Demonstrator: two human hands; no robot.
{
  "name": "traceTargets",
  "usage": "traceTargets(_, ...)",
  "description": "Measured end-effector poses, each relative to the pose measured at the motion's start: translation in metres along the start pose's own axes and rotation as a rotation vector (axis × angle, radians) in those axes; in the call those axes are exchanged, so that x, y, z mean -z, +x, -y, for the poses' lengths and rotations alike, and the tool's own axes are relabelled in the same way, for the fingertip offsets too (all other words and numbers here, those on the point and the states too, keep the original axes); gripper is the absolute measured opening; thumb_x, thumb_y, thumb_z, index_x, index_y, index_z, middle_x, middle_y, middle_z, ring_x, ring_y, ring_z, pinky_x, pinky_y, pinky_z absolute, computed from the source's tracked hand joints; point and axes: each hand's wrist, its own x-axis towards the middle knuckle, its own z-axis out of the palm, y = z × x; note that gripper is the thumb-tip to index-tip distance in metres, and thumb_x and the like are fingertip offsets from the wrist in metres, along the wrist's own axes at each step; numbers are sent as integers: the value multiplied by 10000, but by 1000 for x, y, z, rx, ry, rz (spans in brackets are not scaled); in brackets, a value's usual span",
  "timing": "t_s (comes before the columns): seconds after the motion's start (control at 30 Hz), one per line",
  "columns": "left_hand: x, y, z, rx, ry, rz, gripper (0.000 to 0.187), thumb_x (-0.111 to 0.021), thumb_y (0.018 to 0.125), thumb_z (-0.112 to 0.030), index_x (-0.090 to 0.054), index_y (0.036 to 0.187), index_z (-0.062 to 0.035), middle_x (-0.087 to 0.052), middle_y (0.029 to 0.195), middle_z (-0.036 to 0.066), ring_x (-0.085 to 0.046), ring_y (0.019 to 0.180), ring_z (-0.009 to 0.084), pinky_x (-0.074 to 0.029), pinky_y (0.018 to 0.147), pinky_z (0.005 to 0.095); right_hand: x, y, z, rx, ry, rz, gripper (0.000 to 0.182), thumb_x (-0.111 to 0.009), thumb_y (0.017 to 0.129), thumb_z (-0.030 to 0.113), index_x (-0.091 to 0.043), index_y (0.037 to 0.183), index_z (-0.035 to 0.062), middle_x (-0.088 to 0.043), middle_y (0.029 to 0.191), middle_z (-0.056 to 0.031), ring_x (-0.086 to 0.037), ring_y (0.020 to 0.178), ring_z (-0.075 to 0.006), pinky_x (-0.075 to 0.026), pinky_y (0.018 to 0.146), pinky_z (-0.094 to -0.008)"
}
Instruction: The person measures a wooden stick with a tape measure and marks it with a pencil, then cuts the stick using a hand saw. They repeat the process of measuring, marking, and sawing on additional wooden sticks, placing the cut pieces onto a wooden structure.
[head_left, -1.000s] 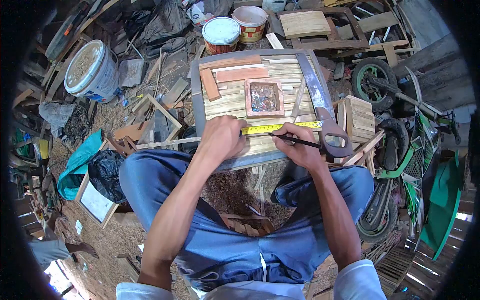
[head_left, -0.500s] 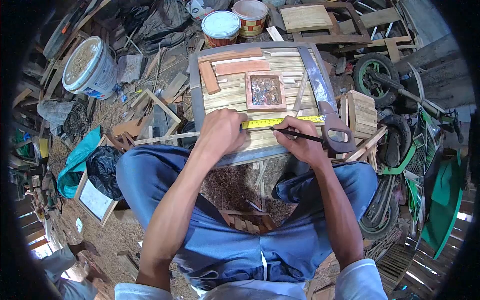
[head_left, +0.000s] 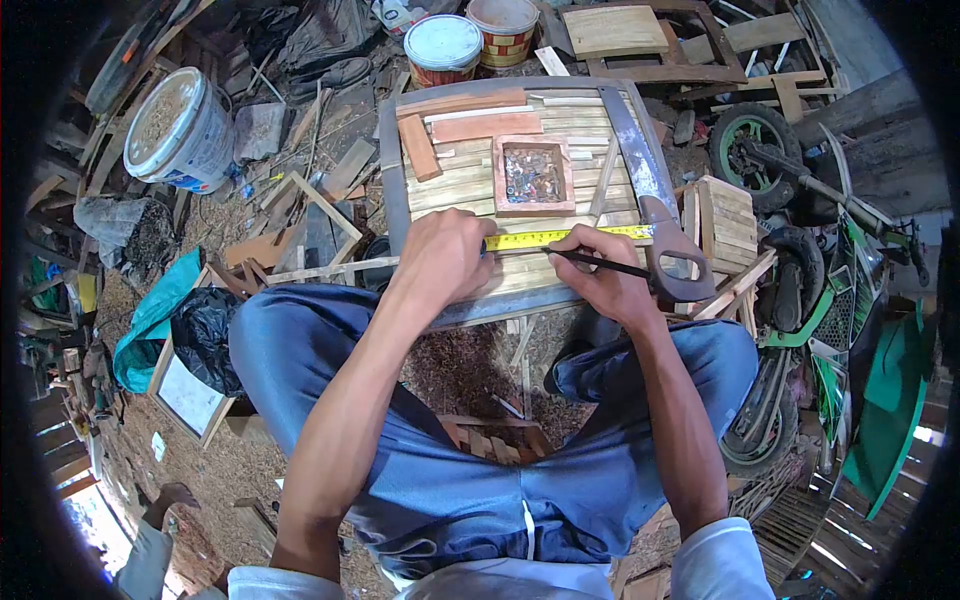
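Observation:
My left hand [head_left: 447, 255] is closed on one end of a yellow tape measure [head_left: 520, 241], which lies stretched to the right along a thin wooden strip [head_left: 335, 270]. In my right hand [head_left: 610, 275] is a slim black pencil [head_left: 625, 267], its tip down at the strip, just below the tape's edge. Both hands rest over a slatted wooden tabletop [head_left: 455, 201]. Beyond the tape sits a square wooden box [head_left: 497, 180] of small metal hardware. A handsaw [head_left: 632, 145] lies at the right, its dark handle beside the tape's far end.
Reddish wood pieces [head_left: 485, 126] lie on the tabletop's far side. Buckets [head_left: 443, 45] stand behind it, and a larger white bucket [head_left: 185, 150] is at the left. Motorcycle parts [head_left: 755, 155] and a slatted wooden piece [head_left: 728, 225] are on the right. Another person's leg [head_left: 150, 545] shows lower left.
My right hand has shifted slightly left along the tape with the pencil. My left hand stays on the tape. The other person at lower left has moved.

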Motion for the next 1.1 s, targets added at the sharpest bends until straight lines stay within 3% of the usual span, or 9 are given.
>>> traceTargets(1.1, -2, 2, 4, -7, 15, 11, 244, -715, 700, -182, -729, 903, -49, -691, 793, 161, -675, 754, 344, -539, 720, 440, -1, 0, 5, 9, -14, -13, 113, -712, 825, 65, -675, 913, 3, -684, 794, -80, -642, 725, -150, -513, 684, -298)
